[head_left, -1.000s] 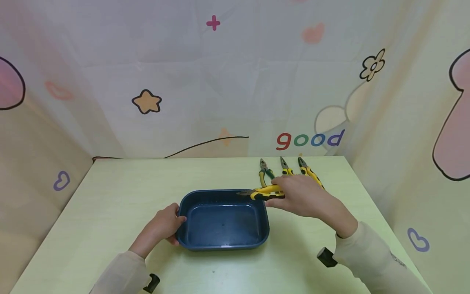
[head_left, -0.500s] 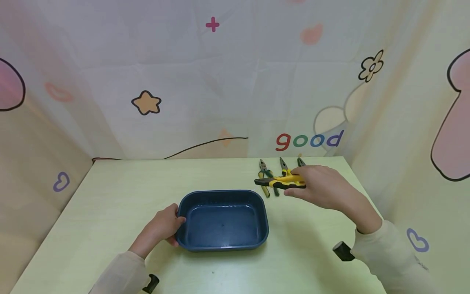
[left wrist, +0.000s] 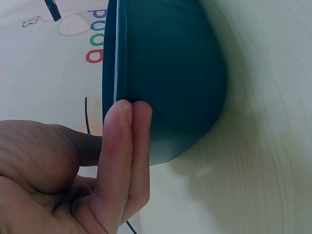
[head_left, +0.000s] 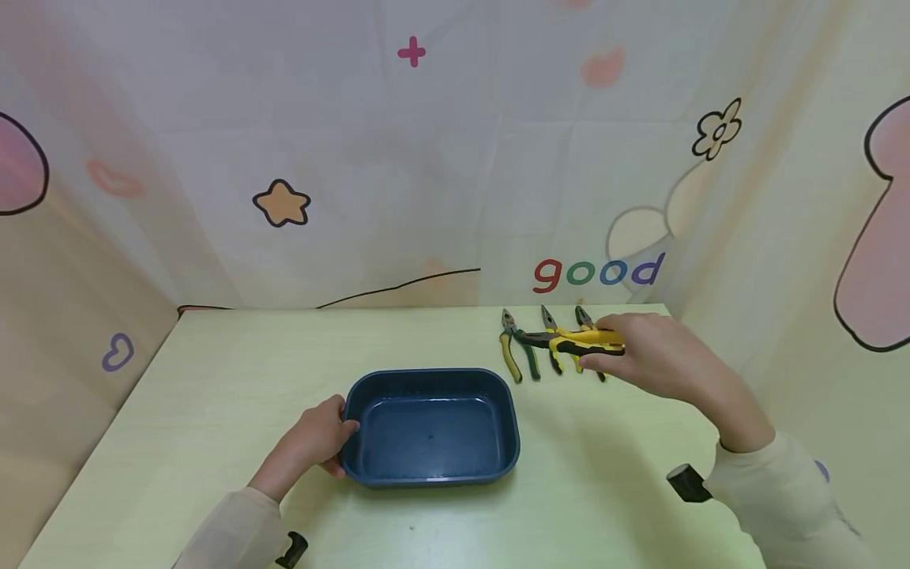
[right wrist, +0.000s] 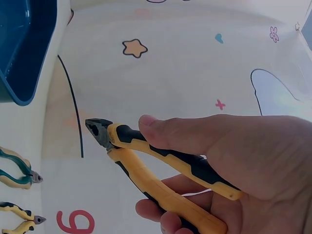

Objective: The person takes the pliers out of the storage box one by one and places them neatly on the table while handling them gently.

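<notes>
My left hand [head_left: 321, 435] pinches the left wall of a dark blue rectangular tub [head_left: 430, 438], thumb on the inside and fingers along the outer wall. Inside, the tub holds nothing. My right hand [head_left: 657, 356] grips yellow-and-black pliers [head_left: 576, 341] by the handles, raised above the back right of the table, their nose pointing left. In the right wrist view the pliers' metal head [right wrist: 99, 131] is plain to see. Below lie green-handled pliers [head_left: 517, 348], yellow-and-black needle-nose pliers [head_left: 549, 320], and another pair of pliers [head_left: 584, 318] that my hand partly covers.
A pale wooden table [head_left: 249, 356] carries everything. Behind and beside it hangs a printed cloth [head_left: 398, 174] with stars, hearts and the word "good". Each sleeve has a small dark device [head_left: 688, 482] by the wrist.
My right hand has carried the pliers right and back, from over the tub's far right corner to above the other pliers. My left hand and the tub stay put.
</notes>
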Demonstrator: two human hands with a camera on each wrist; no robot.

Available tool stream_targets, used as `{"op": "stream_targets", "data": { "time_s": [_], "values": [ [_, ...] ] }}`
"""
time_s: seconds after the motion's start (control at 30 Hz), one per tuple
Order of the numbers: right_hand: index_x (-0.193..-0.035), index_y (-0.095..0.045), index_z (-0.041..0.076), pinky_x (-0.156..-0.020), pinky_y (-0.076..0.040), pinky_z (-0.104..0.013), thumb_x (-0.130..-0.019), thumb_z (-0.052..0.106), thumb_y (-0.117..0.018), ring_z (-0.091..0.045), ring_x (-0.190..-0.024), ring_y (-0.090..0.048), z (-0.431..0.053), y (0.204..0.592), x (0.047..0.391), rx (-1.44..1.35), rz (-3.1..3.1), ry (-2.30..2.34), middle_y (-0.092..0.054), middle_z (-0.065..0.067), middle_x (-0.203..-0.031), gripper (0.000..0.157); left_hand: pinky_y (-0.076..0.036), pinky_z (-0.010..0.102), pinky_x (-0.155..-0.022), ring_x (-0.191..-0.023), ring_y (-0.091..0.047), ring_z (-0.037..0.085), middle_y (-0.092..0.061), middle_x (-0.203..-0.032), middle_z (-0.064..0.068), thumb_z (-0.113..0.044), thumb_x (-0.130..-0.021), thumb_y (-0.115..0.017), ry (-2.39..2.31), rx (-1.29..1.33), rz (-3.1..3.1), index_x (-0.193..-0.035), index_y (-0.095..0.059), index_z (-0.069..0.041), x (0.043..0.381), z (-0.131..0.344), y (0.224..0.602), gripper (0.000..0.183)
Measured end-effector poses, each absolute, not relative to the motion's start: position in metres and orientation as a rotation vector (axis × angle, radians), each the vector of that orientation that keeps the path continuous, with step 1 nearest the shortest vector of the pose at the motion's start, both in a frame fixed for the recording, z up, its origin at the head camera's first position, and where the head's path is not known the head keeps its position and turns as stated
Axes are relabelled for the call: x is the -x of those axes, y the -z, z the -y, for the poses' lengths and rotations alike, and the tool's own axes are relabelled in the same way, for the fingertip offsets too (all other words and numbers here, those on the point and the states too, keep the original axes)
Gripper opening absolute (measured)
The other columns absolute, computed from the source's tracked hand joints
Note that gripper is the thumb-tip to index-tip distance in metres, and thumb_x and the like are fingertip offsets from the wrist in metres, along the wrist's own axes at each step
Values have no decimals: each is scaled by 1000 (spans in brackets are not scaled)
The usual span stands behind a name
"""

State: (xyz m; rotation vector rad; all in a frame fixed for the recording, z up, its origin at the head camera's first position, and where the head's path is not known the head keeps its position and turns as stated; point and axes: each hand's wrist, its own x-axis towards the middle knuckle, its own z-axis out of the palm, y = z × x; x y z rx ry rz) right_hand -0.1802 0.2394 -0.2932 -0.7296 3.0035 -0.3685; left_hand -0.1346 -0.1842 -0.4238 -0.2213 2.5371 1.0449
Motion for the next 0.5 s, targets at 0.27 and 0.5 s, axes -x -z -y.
{"op": "stream_targets", "data": {
  "time_s": [0.27,0.5],
  "values": [
    [-124,-67,-2,-68,-50,-39,-95,47,-74,-20,-76,-59,-257,290,183,676,-3037,341,-66,0,-88,58,-57,31,-56,-51,-69,22,-58,-85,21,-10,-106,-56,-1071,218,-2553,-103,-47,2,134,183,425,15],
    [-128,-64,-7,-78,-54,-53,-94,52,-72,-30,-89,-66,-271,288,183,647,-3070,330,-72,-14,-106,69,-57,31,-57,-51,-69,22,-58,-83,20,-11,-106,-56,-1067,232,-2551,-106,-47,2,135,184,428,16]
  ]
}}
